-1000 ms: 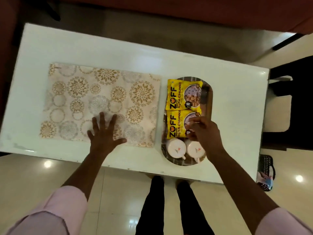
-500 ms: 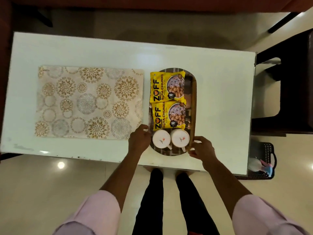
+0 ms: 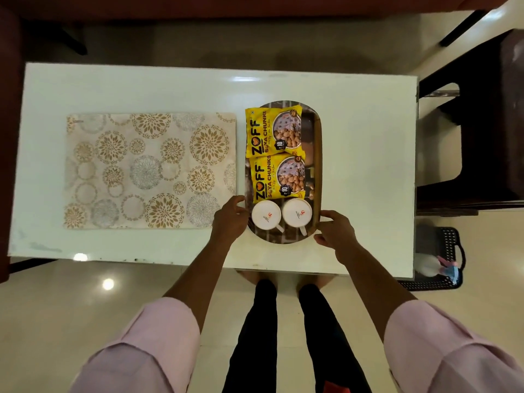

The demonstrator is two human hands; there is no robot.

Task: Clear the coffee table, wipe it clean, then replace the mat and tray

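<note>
Both my hands on the tray

My left hand [image 3: 230, 219] and right hand [image 3: 334, 233] grip the tray [image 3: 317, 177] on the table [image 3: 365, 154] (two cups between them); the mat [image 3: 150, 170] lies beyond my left hand.

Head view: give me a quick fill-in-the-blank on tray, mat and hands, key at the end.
1. The tray carries two yellow packets and ____ white cups.
2. The patterned mat lies to the ____ of the tray.
3. Both the left hand and the right hand hold the tray at its ____ end.

Missing words: two; left; near
</note>
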